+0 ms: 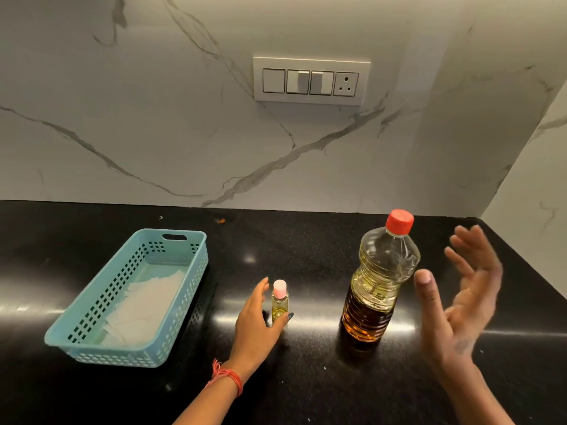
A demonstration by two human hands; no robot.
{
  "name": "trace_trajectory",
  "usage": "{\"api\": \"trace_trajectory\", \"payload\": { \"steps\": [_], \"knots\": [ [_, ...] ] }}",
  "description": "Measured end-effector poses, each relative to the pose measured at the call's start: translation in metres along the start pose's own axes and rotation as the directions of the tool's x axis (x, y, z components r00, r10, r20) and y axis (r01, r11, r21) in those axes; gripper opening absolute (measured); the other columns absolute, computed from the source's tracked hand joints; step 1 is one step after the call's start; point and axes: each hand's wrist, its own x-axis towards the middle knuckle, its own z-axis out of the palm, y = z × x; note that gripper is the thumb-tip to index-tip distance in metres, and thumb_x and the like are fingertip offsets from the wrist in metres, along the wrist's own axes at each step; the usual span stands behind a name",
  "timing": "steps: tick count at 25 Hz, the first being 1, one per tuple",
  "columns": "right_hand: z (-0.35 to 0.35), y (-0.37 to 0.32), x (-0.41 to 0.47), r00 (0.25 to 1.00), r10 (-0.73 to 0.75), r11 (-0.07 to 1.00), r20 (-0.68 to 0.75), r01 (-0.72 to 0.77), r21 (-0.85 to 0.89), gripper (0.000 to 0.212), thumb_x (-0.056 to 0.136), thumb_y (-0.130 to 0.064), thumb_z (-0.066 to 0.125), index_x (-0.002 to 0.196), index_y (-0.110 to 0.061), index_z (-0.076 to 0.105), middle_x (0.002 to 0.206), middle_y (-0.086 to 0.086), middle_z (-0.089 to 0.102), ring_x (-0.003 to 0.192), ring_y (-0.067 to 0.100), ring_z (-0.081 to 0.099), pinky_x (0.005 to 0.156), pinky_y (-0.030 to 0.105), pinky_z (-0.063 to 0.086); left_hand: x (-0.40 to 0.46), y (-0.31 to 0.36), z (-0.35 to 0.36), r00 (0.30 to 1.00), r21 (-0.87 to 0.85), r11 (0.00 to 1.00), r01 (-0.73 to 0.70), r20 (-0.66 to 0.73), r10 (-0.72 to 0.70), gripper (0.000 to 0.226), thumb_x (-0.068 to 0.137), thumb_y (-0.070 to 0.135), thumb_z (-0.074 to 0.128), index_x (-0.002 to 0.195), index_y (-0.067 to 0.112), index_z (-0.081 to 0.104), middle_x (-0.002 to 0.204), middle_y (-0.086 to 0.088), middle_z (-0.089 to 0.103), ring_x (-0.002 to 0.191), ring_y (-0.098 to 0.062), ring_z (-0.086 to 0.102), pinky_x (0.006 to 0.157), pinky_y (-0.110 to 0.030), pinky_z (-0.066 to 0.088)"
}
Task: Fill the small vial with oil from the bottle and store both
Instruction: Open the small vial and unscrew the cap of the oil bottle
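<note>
A small clear vial (279, 305) with a pink cap stands upright on the black counter, yellow oil inside. My left hand (256, 320) curls round it from the left, thumb across the front of its base and fingers behind. To the right stands a tall plastic oil bottle (379, 280) with its red cap on, partly filled with golden-brown oil. My right hand (460, 299) hovers just right of the bottle, fingers spread and motion-blurred, palm facing it, holding nothing and not touching it.
A turquoise perforated basket (92, 314) lined with white paper sits on the counter at the left. The black counter (306, 250) ends at a marble wall behind and a side wall at the right. A switch plate (311, 81) is on the wall.
</note>
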Motion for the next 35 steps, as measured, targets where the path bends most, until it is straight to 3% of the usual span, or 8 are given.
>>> {"api": "trace_trajectory", "payload": {
  "steps": [6,13,15,18,22,26,31,35],
  "knots": [
    [0.059,-0.039,0.010,0.956,-0.216,0.976,0.199,0.206,0.069,0.053,0.085,-0.040,0.056,0.125,-0.007,0.042,0.118,0.017,0.051,0.103,0.035,0.056,0.084,0.034,0.050,0.004,0.001,-0.003,1.000,0.010,1.000,0.006,0.011,-0.006,0.082,0.073,0.030,0.075,0.140,0.032,0.028,0.141,0.008,0.044,0.128,-0.007,0.041,0.100,-0.020,0.033],
    [0.115,0.009,-0.032,0.813,-0.006,0.997,0.582,0.052,-0.062,0.051,0.084,-0.044,0.057,0.129,-0.021,0.048,0.117,-0.003,0.055,0.103,0.003,0.053,0.081,0.020,0.051,0.007,0.001,-0.002,0.999,-0.012,1.000,0.007,0.039,-0.007,0.080,0.071,0.030,0.076,0.135,0.038,0.030,0.128,0.019,0.046,0.122,0.000,0.043,0.096,-0.017,0.034],
    [0.120,0.027,-0.042,0.742,0.080,0.983,0.666,0.053,-0.178,0.052,0.083,-0.043,0.057,0.131,-0.023,0.047,0.116,-0.005,0.055,0.100,0.003,0.053,0.081,0.022,0.052,0.008,0.000,0.000,0.999,-0.026,1.000,0.005,0.054,-0.003,0.073,0.072,0.026,0.076,0.128,0.046,0.033,0.124,0.023,0.048,0.118,0.002,0.045,0.096,-0.016,0.037],
    [0.126,0.048,-0.053,0.631,0.173,0.952,0.756,0.090,-0.293,0.048,0.084,-0.038,0.061,0.128,-0.020,0.053,0.113,-0.003,0.059,0.101,0.009,0.055,0.086,0.024,0.048,0.009,0.000,0.002,1.000,-0.016,1.000,-0.011,0.028,0.011,0.060,0.073,0.021,0.074,0.123,0.037,0.045,0.117,0.017,0.060,0.110,-0.002,0.056,0.093,-0.023,0.048],
    [0.130,0.054,-0.058,0.561,0.210,0.939,0.801,0.112,-0.324,0.035,0.083,-0.038,0.063,0.112,-0.019,0.064,0.102,-0.001,0.064,0.094,0.013,0.059,0.078,0.018,0.038,0.009,0.001,0.003,0.999,0.031,0.999,-0.040,0.012,0.040,0.043,0.076,0.016,0.071,0.109,0.038,0.055,0.094,0.017,0.066,0.091,-0.003,0.063,0.081,-0.029,0.054],
    [0.131,0.054,-0.057,0.542,0.201,0.939,0.816,0.131,-0.318,0.023,0.086,-0.033,0.059,0.102,-0.017,0.066,0.095,0.000,0.063,0.088,0.014,0.057,0.072,0.018,0.035,0.009,0.001,0.003,0.999,0.052,0.997,-0.052,0.012,0.052,0.050,0.077,0.013,0.072,0.094,0.054,0.048,0.085,0.024,0.062,0.088,0.002,0.063,0.077,-0.014,0.051],
    [0.131,0.055,-0.052,0.481,0.189,0.937,0.856,0.174,-0.304,0.024,0.089,-0.028,0.056,0.107,-0.014,0.064,0.101,0.003,0.061,0.095,0.016,0.055,0.074,0.019,0.033,0.011,-0.002,0.005,0.998,0.045,0.997,-0.059,0.020,0.058,0.034,0.078,0.015,0.072,0.106,0.028,0.059,0.091,0.012,0.068,0.087,-0.002,0.065,0.076,-0.013,0.050],
    [0.132,0.055,-0.046,0.393,0.161,0.941,0.905,0.215,-0.261,0.021,0.091,-0.019,0.053,0.109,-0.015,0.063,0.106,0.003,0.062,0.102,0.018,0.053,0.078,0.020,0.034,0.011,-0.001,0.003,0.998,0.036,0.998,-0.052,0.045,0.051,0.031,0.079,0.015,0.069,0.107,0.025,0.059,0.091,0.009,0.069,0.088,-0.002,0.065,0.080,-0.019,0.052]
  ]
}}
